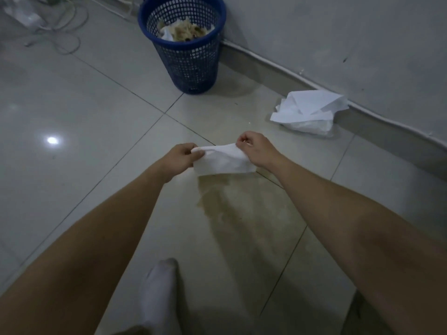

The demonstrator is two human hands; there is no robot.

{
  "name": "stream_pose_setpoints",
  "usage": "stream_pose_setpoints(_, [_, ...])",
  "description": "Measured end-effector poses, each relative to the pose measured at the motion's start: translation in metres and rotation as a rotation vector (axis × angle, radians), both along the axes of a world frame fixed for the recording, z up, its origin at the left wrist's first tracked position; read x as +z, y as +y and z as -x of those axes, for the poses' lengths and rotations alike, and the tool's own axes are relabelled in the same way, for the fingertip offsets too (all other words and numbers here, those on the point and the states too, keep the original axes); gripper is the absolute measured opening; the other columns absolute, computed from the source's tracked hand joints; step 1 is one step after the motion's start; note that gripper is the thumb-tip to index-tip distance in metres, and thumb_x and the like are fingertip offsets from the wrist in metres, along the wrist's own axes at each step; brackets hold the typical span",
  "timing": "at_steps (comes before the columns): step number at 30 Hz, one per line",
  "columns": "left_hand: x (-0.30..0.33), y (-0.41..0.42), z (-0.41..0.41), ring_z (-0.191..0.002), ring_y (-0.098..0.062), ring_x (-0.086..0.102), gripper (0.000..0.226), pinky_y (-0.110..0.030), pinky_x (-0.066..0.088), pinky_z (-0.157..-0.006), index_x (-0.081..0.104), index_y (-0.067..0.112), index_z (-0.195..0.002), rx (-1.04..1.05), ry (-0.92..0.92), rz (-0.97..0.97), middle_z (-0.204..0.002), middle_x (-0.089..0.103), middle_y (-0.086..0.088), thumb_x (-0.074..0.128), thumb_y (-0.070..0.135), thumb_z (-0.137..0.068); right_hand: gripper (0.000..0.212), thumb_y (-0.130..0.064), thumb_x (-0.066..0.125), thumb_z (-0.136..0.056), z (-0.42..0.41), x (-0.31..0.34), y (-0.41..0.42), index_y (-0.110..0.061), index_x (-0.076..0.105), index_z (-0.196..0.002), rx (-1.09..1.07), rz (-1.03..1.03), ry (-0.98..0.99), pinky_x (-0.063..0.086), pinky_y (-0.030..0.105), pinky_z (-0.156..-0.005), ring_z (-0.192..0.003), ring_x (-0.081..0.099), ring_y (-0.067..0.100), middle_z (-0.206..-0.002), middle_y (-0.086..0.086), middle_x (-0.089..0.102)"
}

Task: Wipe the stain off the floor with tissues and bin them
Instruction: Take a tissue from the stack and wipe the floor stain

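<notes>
While both hands pinch the white tissue [223, 160] above the brownish stain [232, 201] on the floor, left hand [182, 158] grip clamps its left edge, right hand [254, 148] its top; blue bin [186, 44] stands beyond.

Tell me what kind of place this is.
Probably a room in a home or small office, seen at floor level beside a wall: glossy floor tiles, a blue mesh bin holding used tissues, and loose cables lying in the far corner.
</notes>
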State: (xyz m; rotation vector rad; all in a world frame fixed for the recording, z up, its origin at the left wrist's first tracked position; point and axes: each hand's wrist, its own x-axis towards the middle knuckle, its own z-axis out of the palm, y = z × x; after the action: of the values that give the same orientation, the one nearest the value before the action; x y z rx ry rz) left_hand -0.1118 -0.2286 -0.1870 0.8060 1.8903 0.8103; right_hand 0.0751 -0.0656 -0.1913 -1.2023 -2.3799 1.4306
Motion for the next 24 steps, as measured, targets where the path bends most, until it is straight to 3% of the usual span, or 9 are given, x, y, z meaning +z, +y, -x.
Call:
stream_pose_setpoints(2, [-0.005, -0.005, -0.001, -0.082, -0.022, 0.060, 0.033, -0.038, 0.057, -0.083, 0.060, -0.003, -0.091, 0.028, -0.100, -0.009, -0.085, 0.059, -0.010, 0.060, 0.029, -0.094, 0.012, -0.022, 0.060, -0.093, 0.003, -0.008, -0.002, -0.013, 0.067, -0.095, -0.016, 0.007, 0.000, 0.038, 0.023, -0.080, -0.095, 0.057, 0.014, -0.097, -0.003, 0.064])
stream_pose_setpoints(5, [-0.012, -0.013, -0.004, -0.080, -0.022, 0.063, 0.028, -0.029, 0.060, -0.073, 0.060, -0.004, -0.091, 0.038, -0.131, 0.020, -0.082, 0.061, -0.009, 0.061, 0.024, -0.094, 0.012, -0.023, 0.060, -0.093, 0.004, -0.021, -0.007, -0.014, 0.067, -0.097, -0.020, 0.041, -0.038, 0.039, 0.024, -0.081, -0.095, 0.057, 0.014, -0.100, -0.002, 0.065])
stream_pose_setpoints(10, [-0.029, -0.022, -0.002, -0.072, -0.021, 0.061, 0.031, -0.029, 0.054, -0.064, 0.065, -0.001, -0.091, 0.001, 0.009, 0.120, -0.079, 0.063, -0.010, 0.061, 0.030, -0.093, 0.010, -0.022, 0.060, -0.094, 0.011, -0.045, -0.020, -0.015, 0.067, -0.095, -0.011, 0.043, -0.085, 0.040, 0.024, -0.076, -0.090, 0.057, 0.017, -0.100, 0.002, 0.066])
stream_pose_setpoints(13, [-0.041, -0.024, 0.000, -0.075, -0.026, 0.061, 0.025, -0.028, 0.043, -0.061, 0.063, 0.009, -0.082, -0.120, 0.237, 0.193, -0.078, 0.061, -0.007, 0.059, 0.030, -0.093, 0.008, -0.023, 0.056, -0.093, 0.018, -0.059, -0.029, -0.020, 0.064, -0.092, 0.003, -0.020, -0.123, 0.049, 0.032, -0.075, -0.087, 0.060, 0.021, -0.101, 0.006, 0.067])
stream_pose_setpoints(15, [-0.048, -0.022, -0.002, -0.095, -0.031, 0.059, 0.021, -0.031, 0.043, -0.073, 0.063, 0.009, -0.096, -0.156, 0.420, 0.254, -0.095, 0.061, -0.010, 0.058, 0.029, -0.092, 0.016, -0.025, 0.054, -0.094, 0.023, -0.065, -0.034, -0.021, 0.063, -0.107, 0.043, -0.176, -0.186, 0.047, 0.036, -0.085, -0.098, 0.059, 0.024, -0.111, 0.005, 0.065])
stream_pose_setpoints(17, [-0.054, -0.022, -0.009, -0.114, -0.033, 0.049, 0.039, -0.040, 0.043, -0.093, 0.052, 0.010, -0.125, -0.157, 0.606, 0.261, -0.124, 0.054, -0.014, 0.056, 0.030, -0.093, 0.036, -0.026, 0.054, -0.094, 0.025, -0.069, -0.039, -0.020, 0.053, -0.129, 0.088, -0.375, -0.238, 0.040, 0.039, -0.096, -0.115, 0.050, 0.027, -0.128, 0.006, 0.055])
stream_pose_setpoints(19, [-0.058, -0.024, -0.025, -0.125, -0.033, 0.040, 0.049, -0.045, 0.039, -0.102, 0.040, 0.012, -0.138, -0.197, 0.800, 0.174, -0.141, 0.042, -0.014, 0.051, 0.031, -0.094, 0.049, -0.029, 0.054, -0.094, 0.020, -0.069, -0.049, -0.019, 0.042, -0.141, 0.143, -0.469, -0.256, 0.035, 0.039, -0.104, -0.125, 0.043, 0.027, -0.140, 0.007, 0.044])
stream_pose_setpoints(22, [-0.066, -0.023, -0.049, -0.138, -0.034, 0.027, 0.058, -0.046, 0.031, -0.112, 0.026, 0.011, -0.147, -0.369, 0.838, 0.130, -0.153, 0.028, -0.014, 0.042, 0.035, -0.097, 0.056, -0.032, 0.048, -0.097, 0.010, -0.076, -0.064, -0.017, 0.032, -0.148, 0.285, -0.510, -0.303, 0.023, 0.038, -0.115, -0.140, 0.028, 0.026, -0.154, 0.006, 0.030])
stream_pose_setpoints(24, [-0.077, -0.022, -0.059, -0.146, -0.033, 0.013, 0.065, -0.047, 0.021, -0.117, 0.013, 0.007, -0.151, -0.502, 0.833, 0.206, -0.159, 0.016, -0.015, 0.015, 0.045, -0.099, 0.060, -0.033, 0.039, -0.099, 0.004, -0.083, -0.072, -0.014, 0.020, -0.153, 0.395, -0.523, -0.369, 0.013, 0.040, -0.121, -0.148, 0.015, 0.027, -0.161, 0.008, 0.017])
